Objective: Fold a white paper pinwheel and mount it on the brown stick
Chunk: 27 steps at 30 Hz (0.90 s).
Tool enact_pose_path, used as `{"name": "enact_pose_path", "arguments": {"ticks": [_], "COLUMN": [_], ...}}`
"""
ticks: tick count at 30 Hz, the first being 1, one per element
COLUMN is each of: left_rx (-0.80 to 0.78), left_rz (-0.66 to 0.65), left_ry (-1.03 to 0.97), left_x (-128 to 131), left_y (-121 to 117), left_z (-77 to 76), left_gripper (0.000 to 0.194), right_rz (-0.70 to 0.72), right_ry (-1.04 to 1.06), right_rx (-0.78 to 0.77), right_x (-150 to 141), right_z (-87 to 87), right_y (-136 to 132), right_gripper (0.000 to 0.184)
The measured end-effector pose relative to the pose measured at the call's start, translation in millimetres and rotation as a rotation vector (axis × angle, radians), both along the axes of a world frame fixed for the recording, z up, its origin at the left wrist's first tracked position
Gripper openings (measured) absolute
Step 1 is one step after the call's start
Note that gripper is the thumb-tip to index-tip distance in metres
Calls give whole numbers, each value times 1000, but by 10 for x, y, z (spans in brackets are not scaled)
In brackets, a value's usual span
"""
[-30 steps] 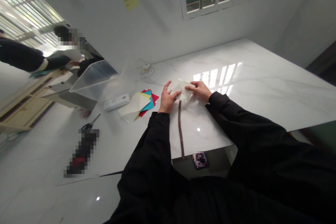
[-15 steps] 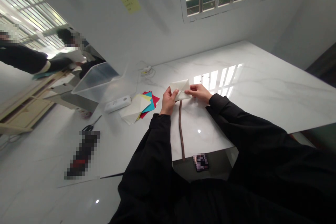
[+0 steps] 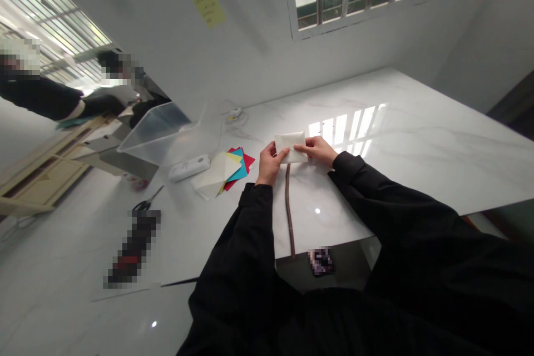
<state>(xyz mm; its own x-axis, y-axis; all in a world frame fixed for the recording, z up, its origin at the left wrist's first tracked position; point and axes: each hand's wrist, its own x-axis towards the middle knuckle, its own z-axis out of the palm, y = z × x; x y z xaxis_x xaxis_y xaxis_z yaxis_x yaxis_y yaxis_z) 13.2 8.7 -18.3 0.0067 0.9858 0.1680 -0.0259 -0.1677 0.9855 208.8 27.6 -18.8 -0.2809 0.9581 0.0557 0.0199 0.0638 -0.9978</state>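
Note:
A folded piece of white paper (image 3: 291, 143) is held just above the white marble table (image 3: 417, 144), between both hands. My left hand (image 3: 270, 164) pinches its left lower corner, fingers closed. My right hand (image 3: 317, 149) grips its right lower edge with thumb and fingers pressed together. A thin brown stick (image 3: 288, 208) lies on the table below the paper, running toward the near edge.
A stack of coloured paper sheets (image 3: 225, 171) lies left of my hands, beside a white rectangular device (image 3: 189, 167) and a clear plastic box (image 3: 161, 132). Scissors (image 3: 146, 203) lie further left. Two other people stand at a wooden bench at far left.
The white paper went from a loose, open, triangular shape to a flat folded rectangle. Both hands stayed on it and drew slightly closer together.

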Motion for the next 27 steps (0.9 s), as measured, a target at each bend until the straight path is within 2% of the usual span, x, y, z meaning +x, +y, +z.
{"name": "enact_pose_path", "arguments": {"ticks": [14, 20, 23, 27], "left_rx": [-10, -19, -73, -148], "left_rz": [-41, -58, -43, 23], "left_ry": [-3, -13, -105, -205], "left_x": [-28, -24, -10, -11], "left_y": [-8, -5, -5, -17], "left_z": [-7, -19, 8, 74], "left_gripper": [54, 56, 58, 64], "right_rz": [-11, -4, 28, 52], "right_ry": [-5, -9, 15, -1], "right_rx": [-18, -30, -34, -30], "right_x": [11, 7, 5, 18], "right_z": [28, -29, -69, -101], "right_y": [-30, 5, 37, 55], "right_gripper": [55, 39, 28, 23]}}
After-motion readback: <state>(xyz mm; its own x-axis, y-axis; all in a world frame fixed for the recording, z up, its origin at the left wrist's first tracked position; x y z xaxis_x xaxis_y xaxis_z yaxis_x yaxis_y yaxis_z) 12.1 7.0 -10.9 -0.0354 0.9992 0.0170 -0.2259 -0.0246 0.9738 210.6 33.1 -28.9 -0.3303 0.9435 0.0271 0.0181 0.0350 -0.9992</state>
